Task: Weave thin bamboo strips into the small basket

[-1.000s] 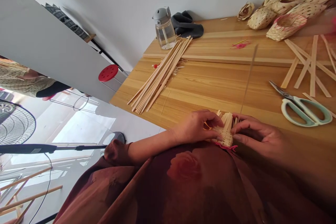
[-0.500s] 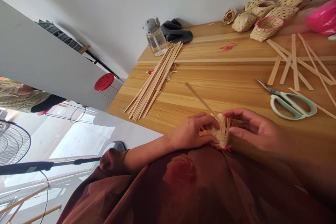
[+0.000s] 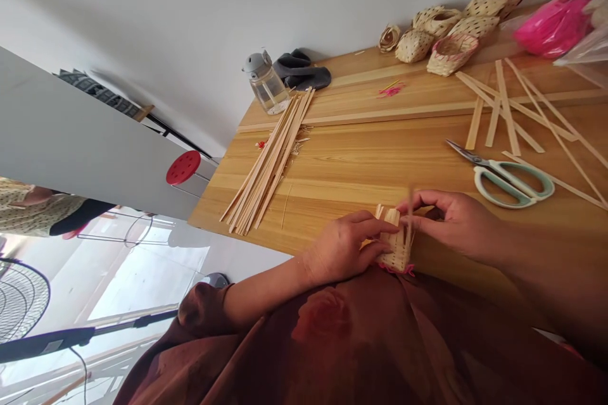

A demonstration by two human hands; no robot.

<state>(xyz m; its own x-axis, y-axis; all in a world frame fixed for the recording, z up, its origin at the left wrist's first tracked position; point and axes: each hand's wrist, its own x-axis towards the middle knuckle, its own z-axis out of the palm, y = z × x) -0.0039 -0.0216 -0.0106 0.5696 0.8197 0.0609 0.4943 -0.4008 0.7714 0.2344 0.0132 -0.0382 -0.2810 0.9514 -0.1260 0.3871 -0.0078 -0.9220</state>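
Note:
A small, partly woven basket (image 3: pixel 394 254) of pale wooden strips sits at the table's near edge, close to my lap, with loose strip ends standing up from it. Pink string (image 3: pixel 409 270) shows along its bottom edge. My left hand (image 3: pixel 338 247) is closed on the basket's left side, fingers over its front. On the right, my right hand (image 3: pixel 458 223) has thumb and forefinger pinched at the upper right edge, on a thin strip (image 3: pixel 410 218) that stands up blurred by motion. The right fingertips are partly hidden behind it.
Scissors (image 3: pixel 513 182) lie right of my hands, below scattered strips (image 3: pixel 506 107). A strip bundle (image 3: pixel 270 164) lies left, near a water bottle (image 3: pixel 268 85). Several woven pieces (image 3: pixel 451 54) and a pink bag (image 3: pixel 553 25) are at the back. Someone (image 3: pixel 42 209) is at far left.
The loose strip, which slanted up to the left over my left hand, now stands nearly upright beside my right fingers. The whole view has shifted slightly.

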